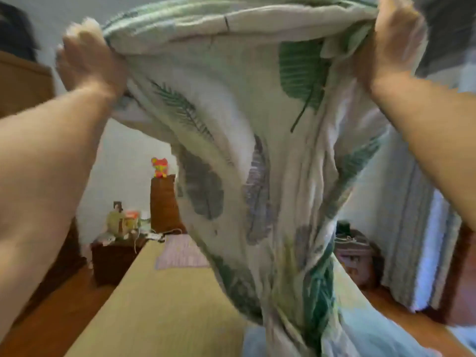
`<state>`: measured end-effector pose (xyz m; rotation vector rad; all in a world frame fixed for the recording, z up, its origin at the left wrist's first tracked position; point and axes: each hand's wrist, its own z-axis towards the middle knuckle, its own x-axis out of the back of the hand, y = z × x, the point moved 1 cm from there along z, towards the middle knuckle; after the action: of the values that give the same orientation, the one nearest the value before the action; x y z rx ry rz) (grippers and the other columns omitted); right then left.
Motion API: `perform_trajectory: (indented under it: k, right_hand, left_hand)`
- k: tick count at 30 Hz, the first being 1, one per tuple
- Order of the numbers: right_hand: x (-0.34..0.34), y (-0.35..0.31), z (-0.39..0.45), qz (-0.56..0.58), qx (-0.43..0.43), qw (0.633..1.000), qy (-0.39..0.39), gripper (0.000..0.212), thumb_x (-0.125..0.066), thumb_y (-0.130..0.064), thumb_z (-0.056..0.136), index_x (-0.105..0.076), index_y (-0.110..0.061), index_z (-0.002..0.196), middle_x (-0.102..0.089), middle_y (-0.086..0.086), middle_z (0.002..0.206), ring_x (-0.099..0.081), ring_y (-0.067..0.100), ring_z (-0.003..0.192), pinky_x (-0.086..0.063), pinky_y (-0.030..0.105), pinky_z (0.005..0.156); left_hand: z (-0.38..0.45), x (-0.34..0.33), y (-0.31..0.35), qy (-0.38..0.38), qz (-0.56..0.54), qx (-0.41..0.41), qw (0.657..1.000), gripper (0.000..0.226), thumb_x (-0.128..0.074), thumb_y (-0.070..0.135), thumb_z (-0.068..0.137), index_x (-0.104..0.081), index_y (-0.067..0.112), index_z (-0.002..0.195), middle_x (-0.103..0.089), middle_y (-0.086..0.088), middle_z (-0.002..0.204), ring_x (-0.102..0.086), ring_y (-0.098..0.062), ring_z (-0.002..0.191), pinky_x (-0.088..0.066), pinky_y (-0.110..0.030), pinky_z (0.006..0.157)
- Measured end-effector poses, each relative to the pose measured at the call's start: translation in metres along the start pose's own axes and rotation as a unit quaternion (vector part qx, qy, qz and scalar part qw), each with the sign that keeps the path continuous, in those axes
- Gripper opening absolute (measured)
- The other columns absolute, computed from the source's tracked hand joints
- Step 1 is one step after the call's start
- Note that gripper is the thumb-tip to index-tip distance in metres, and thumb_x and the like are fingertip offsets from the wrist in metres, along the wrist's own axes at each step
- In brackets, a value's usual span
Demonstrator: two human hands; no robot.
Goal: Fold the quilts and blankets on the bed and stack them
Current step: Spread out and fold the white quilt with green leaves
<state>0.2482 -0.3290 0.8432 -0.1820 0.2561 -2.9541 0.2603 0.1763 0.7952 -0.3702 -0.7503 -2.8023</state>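
A white quilt with green and grey leaf prints (244, 140) hangs in the air in front of me. My left hand (87, 60) grips its upper edge at the top left, and my right hand (394, 39) grips the same edge at the top right, both arms raised. The quilt sags between the hands and trails down onto the bed (159, 305), which has a yellow-green mat on it. A small pale folded cloth (180, 252) lies on the far part of the bed. The picture is blurred by motion.
A dark nightstand (116, 258) with small items stands left of the bed's head. A brown headboard post (163, 202) carries a red toy (159, 167). Striped curtains (417, 228) hang at the right. Wooden floor (51, 318) runs along the bed's left side.
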Motion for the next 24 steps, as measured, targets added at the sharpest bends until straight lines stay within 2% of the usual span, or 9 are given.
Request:
perform_trajectory:
  k: [1,3,5,6,11,15,18,22,24]
  right_hand:
    - [0.011,0.001,0.017,-0.028,0.048,0.998,0.023,0.018,-0.053,-0.026,0.089,-0.048,-0.022,0.105,-0.054,0.014,0.098,-0.056,0.033,0.084,-0.044,0.050,0.067]
    - [0.022,0.001,0.030,-0.070,0.143,0.986,0.051,0.023,-0.058,-0.013,0.086,-0.054,-0.001,0.105,-0.059,0.029,0.097,-0.060,0.048,0.088,-0.048,0.051,0.073]
    - [0.030,0.012,-0.008,-0.142,0.200,0.969,-0.027,0.014,-0.052,-0.001,0.087,-0.057,0.008,0.096,-0.057,0.034,0.091,-0.056,0.050,0.090,-0.046,0.055,0.082]
    - [0.029,0.027,-0.022,-0.163,0.231,0.959,-0.025,0.014,-0.050,0.001,0.086,-0.059,0.009,0.093,-0.056,0.034,0.090,-0.054,0.049,0.091,-0.043,0.055,0.083]
    - [0.064,0.072,-0.061,-0.165,0.226,0.959,0.035,0.024,-0.038,-0.005,0.094,-0.059,0.003,0.101,-0.053,0.030,0.097,-0.049,0.043,0.099,-0.037,0.049,0.081]
    - [0.064,0.109,-0.173,-0.115,0.386,0.915,0.022,0.025,-0.045,0.007,0.084,-0.061,-0.012,0.090,-0.058,0.016,0.088,-0.052,0.034,0.079,-0.039,0.040,0.065]
    - [0.076,0.147,-0.287,-0.032,0.446,0.890,-0.089,0.031,-0.045,0.011,0.084,-0.065,-0.008,0.098,-0.059,0.016,0.087,-0.050,0.032,0.071,-0.042,0.042,0.059]
    - [0.129,0.179,-0.462,0.080,0.397,0.868,-0.288,0.035,-0.041,0.004,0.079,-0.069,-0.007,0.098,-0.059,0.014,0.088,-0.049,0.032,0.071,-0.045,0.044,0.063]
    - [0.153,0.193,-0.535,0.099,0.366,0.845,-0.377,0.044,-0.049,0.004,0.065,-0.070,-0.013,0.100,-0.061,0.007,0.089,-0.053,0.030,0.075,-0.046,0.040,0.058]
  left_hand:
    - [0.012,0.039,0.012,-0.006,-0.021,-0.037,0.999,0.038,-0.040,0.043,0.093,-0.054,0.010,0.105,-0.061,-0.024,0.110,-0.061,-0.045,0.100,-0.051,-0.058,0.089]
    - [0.017,0.109,0.036,0.027,0.003,-0.131,0.991,0.019,-0.055,0.020,0.091,-0.054,0.006,0.103,-0.062,-0.030,0.106,-0.063,-0.052,0.097,-0.051,-0.058,0.086]
    - [-0.019,0.137,0.031,0.006,0.112,-0.257,0.960,0.010,-0.056,0.008,0.084,-0.050,0.011,0.091,-0.065,-0.028,0.092,-0.066,-0.052,0.081,-0.054,-0.055,0.075]
    - [-0.033,0.136,0.022,-0.004,0.131,-0.304,0.944,0.011,-0.055,0.007,0.083,-0.047,0.013,0.088,-0.065,-0.026,0.087,-0.066,-0.051,0.074,-0.053,-0.050,0.069]
    - [-0.106,0.154,-0.008,-0.005,0.124,-0.352,0.928,0.013,-0.053,0.005,0.085,-0.046,0.015,0.092,-0.064,-0.022,0.085,-0.065,-0.047,0.070,-0.040,-0.044,0.059]
    - [-0.200,0.160,-0.080,-0.096,0.152,-0.358,0.916,0.016,-0.058,0.003,0.086,-0.048,0.013,0.093,-0.059,-0.015,0.079,-0.064,-0.041,0.068,-0.040,-0.042,0.053]
    - [-0.289,0.175,-0.143,-0.176,0.143,-0.428,0.875,0.026,-0.069,-0.006,0.072,-0.053,0.009,0.087,-0.055,-0.012,0.072,-0.063,-0.037,0.061,-0.033,-0.035,0.044]
    - [-0.421,0.197,-0.230,-0.339,0.141,-0.409,0.835,0.046,-0.077,-0.010,0.054,-0.051,0.014,0.083,-0.050,-0.007,0.069,-0.059,-0.031,0.057,-0.038,-0.034,0.040]
    - [-0.486,0.210,-0.275,-0.406,0.155,-0.398,0.808,0.050,-0.080,-0.007,0.051,-0.051,0.017,0.085,-0.050,-0.004,0.071,-0.058,-0.028,0.056,-0.038,-0.034,0.039]
